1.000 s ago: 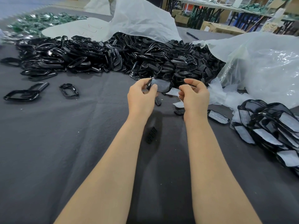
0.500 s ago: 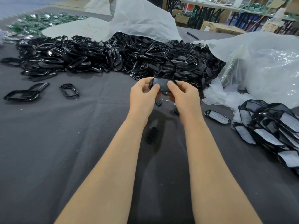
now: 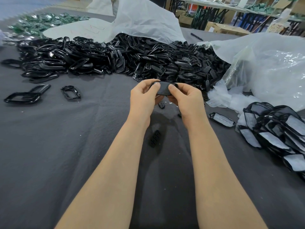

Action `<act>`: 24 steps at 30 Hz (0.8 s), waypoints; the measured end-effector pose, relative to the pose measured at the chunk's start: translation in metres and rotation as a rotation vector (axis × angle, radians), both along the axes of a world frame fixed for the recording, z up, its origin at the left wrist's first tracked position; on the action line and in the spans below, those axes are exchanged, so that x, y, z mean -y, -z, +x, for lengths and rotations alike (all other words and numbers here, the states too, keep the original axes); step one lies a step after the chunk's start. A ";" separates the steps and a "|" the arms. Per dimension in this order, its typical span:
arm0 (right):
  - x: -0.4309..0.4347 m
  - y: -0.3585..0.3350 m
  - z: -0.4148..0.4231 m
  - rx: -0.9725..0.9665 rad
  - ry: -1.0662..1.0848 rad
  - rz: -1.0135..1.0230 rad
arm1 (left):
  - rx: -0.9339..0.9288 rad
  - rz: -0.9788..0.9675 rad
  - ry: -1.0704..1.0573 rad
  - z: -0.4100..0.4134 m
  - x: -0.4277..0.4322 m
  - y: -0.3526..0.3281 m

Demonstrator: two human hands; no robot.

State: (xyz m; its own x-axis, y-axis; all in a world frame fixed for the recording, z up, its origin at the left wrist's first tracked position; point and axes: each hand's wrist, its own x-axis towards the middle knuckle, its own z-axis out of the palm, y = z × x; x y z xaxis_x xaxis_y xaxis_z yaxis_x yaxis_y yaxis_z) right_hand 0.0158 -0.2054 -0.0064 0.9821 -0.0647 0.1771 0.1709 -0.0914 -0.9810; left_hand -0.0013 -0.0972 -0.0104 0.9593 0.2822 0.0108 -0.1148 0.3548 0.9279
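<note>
A small black oval plastic piece [image 3: 163, 89] is held above the grey cloth, between both hands. My left hand [image 3: 143, 98] pinches its left end with thumb and fingers. My right hand [image 3: 186, 98] pinches its right end, thumb pressed on the top face. Behind them lies a large heap of black plastic frames and button pads [image 3: 115, 58]. A small black button pad [image 3: 155, 138] lies on the cloth between my forearms, and another little black piece [image 3: 161, 105] sits just under my hands.
A stack of black frames with grey film [image 3: 274, 129] sits at the right, one single [image 3: 222, 119] lying apart from it. Crumpled clear plastic bags [image 3: 264, 66] rise at right and rear. Loose frames [image 3: 22, 97] [image 3: 71, 93] lie at left. Green parts [image 3: 41, 22] fill the far left corner.
My right hand moved left from holding a white film strip and now grips the black piece together with my left hand. The white strip is no longer in my fingers.
</note>
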 end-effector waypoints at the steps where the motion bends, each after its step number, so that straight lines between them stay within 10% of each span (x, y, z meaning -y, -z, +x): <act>1: 0.000 0.000 0.000 -0.002 -0.001 -0.001 | -0.001 -0.001 0.000 0.000 0.000 0.000; 24: 0.000 0.000 -0.002 -0.042 0.044 -0.002 | -0.033 0.077 -0.009 0.001 0.003 0.002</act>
State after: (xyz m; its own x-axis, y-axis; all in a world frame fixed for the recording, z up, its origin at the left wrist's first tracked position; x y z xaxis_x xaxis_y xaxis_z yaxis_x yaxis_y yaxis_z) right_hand 0.0142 -0.2054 -0.0062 0.9848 -0.1075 0.1364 0.1258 -0.0996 -0.9870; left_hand 0.0001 -0.1005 -0.0127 0.9568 0.2909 0.0012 -0.0866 0.2809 0.9558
